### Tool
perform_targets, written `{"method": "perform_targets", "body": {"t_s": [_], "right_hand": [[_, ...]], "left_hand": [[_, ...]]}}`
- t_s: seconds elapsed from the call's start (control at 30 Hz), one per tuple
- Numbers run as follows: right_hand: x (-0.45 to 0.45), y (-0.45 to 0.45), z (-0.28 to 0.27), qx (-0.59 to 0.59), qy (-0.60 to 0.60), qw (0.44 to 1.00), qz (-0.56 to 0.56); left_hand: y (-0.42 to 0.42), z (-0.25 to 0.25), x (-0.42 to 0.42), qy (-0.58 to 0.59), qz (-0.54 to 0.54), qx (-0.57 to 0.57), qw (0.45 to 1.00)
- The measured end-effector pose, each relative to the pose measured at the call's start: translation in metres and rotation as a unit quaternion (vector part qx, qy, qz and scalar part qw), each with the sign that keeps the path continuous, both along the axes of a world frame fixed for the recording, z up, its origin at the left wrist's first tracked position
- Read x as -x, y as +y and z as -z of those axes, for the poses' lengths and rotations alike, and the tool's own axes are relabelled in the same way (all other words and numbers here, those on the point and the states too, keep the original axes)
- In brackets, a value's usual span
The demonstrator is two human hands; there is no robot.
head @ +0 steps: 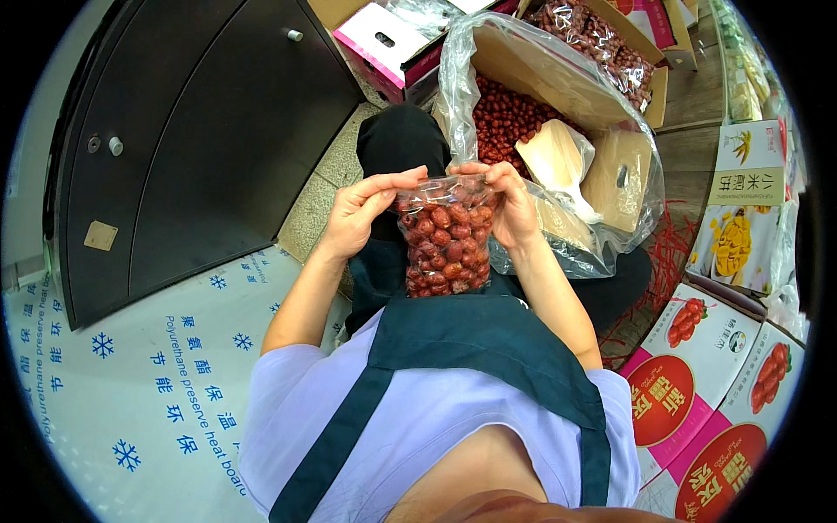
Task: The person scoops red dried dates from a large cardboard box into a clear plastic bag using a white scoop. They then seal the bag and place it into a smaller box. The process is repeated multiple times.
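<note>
A clear plastic bag [448, 245] full of red dates rests upright on the lap, against a dark apron [484, 340]. My left hand [367, 206] pinches its top left corner between thumb and fingers. At the top right corner, my right hand [513, 202] grips the bag's edge. The top edge is stretched between both hands; whether it is sealed I cannot tell. Just beyond the hands stands a large cardboard box lined with a clear plastic sheet [461, 65]. Loose red dates [500, 124] lie inside it, beside a pale scoop-like piece [552, 147] partly wrapped in plastic.
Behind the lined box, another carton holds bagged red dates [588, 39]. A white and pink carton [386, 42] stands at the far left of it. Dark cabinet doors [209, 131] rise on the left. Printed cartons [693, 366] and red shredded strips [670, 255] lie on the right.
</note>
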State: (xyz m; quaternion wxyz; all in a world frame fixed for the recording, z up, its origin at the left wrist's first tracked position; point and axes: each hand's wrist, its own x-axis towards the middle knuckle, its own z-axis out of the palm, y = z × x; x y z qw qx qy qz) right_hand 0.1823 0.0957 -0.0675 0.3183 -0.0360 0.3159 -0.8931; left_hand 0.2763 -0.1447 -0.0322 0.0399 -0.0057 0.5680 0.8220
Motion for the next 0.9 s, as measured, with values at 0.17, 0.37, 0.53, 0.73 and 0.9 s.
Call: {"method": "perform_targets", "body": {"t_s": [0.17, 0.37, 0.53, 0.73, 0.9], "right_hand": [[0.005, 0.0, 0.006, 0.065, -0.026, 0.998, -0.009], [0.009, 0.002, 0.022, 0.123, -0.044, 0.991, -0.02], [0.009, 0.002, 0.024, 0.12, -0.023, 0.992, -0.031], [0.01, 0.002, 0.028, 0.11, -0.045, 0.993, -0.025], [0.009, 0.001, 0.032, 0.135, -0.077, 0.988, -0.018]], "left_hand": [[-0.003, 0.001, 0.004, 0.006, 0.011, -0.072, 0.997], [-0.008, -0.015, 0.013, 0.058, 0.064, 0.071, 0.994], [-0.025, -0.016, 0.018, 0.1, 0.109, 0.198, 0.969], [-0.023, -0.02, 0.026, 0.213, 0.063, 0.386, 0.895], [-0.02, -0.022, 0.026, 0.257, 0.052, 0.483, 0.836]]}}
